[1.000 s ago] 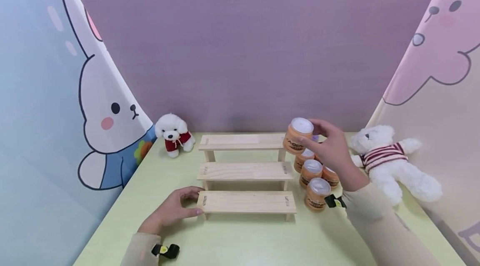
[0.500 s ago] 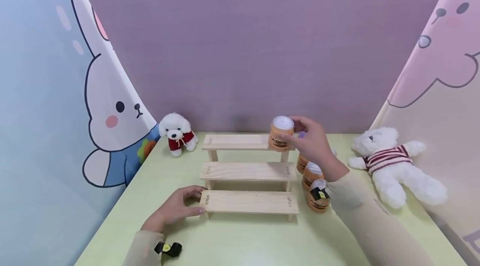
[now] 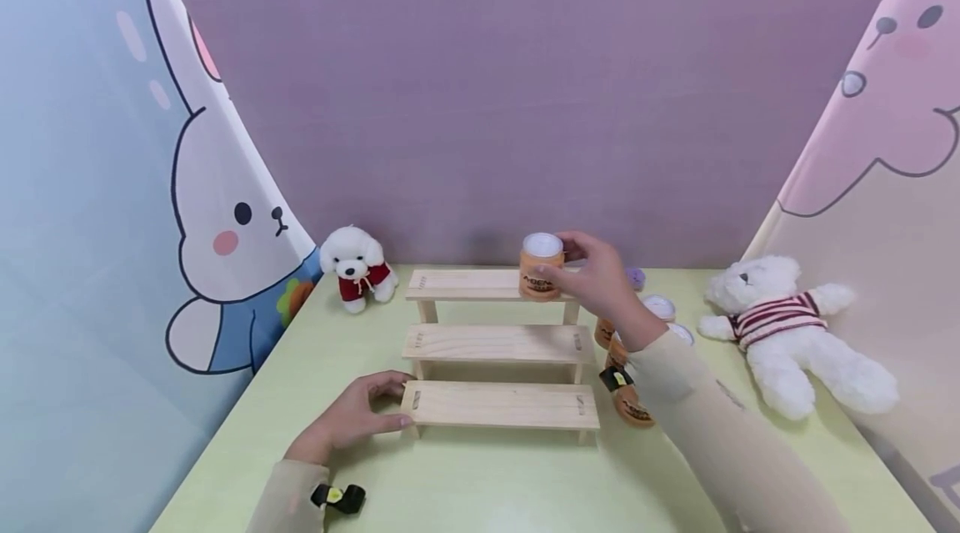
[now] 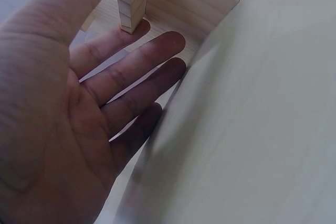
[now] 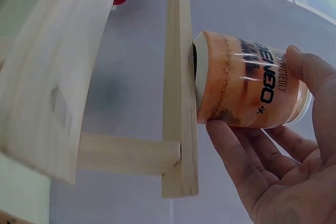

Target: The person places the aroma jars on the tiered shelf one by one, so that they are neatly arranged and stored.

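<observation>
Head: jar (image 3: 537, 261) in right hand (image 3: 602, 279)

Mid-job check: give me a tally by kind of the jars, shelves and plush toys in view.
Jars: 6 visible, 1 held by the right hand; the others are partly hidden, so more may be out of sight
Shelves: 3
Plush toys: 2
Total: 11 visible

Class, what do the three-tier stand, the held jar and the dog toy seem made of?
Stand: wood, pale and seemingly unvarnished; grain shows. Jar: perhaps plastic or glass, glossy, with bright highlights. Dog toy: probably plush fabric, matte, with a fuzzy outline.
</observation>
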A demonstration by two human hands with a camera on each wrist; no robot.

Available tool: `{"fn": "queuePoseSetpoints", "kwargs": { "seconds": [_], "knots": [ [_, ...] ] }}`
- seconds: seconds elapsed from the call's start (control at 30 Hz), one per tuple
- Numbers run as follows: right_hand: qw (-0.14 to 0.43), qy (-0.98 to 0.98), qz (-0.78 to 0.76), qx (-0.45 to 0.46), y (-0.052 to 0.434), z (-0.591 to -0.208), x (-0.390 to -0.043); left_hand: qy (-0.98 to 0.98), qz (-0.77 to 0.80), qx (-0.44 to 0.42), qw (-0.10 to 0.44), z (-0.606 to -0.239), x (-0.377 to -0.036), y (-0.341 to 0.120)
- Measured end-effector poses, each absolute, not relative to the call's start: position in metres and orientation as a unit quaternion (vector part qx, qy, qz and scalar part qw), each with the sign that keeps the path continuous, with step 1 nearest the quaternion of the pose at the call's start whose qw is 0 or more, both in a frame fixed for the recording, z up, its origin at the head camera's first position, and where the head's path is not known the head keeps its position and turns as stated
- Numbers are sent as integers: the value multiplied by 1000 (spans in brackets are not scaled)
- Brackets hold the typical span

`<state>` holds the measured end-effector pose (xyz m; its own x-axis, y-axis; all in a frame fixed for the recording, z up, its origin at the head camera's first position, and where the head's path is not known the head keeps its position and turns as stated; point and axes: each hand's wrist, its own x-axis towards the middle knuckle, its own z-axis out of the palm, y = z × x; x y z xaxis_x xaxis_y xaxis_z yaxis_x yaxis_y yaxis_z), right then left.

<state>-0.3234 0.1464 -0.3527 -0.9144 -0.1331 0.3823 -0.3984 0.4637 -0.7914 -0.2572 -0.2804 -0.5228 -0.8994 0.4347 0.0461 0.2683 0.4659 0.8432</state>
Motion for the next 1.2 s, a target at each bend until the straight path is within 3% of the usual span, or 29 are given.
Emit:
{"fn": "queuePoseSetpoints", "kwargs": {
  "seconds": [1.2],
  "knots": [
    [104, -846, 474, 222, 87, -356, -343, 855, 474, 194, 86, -524, -258, -280]
  ]
}}
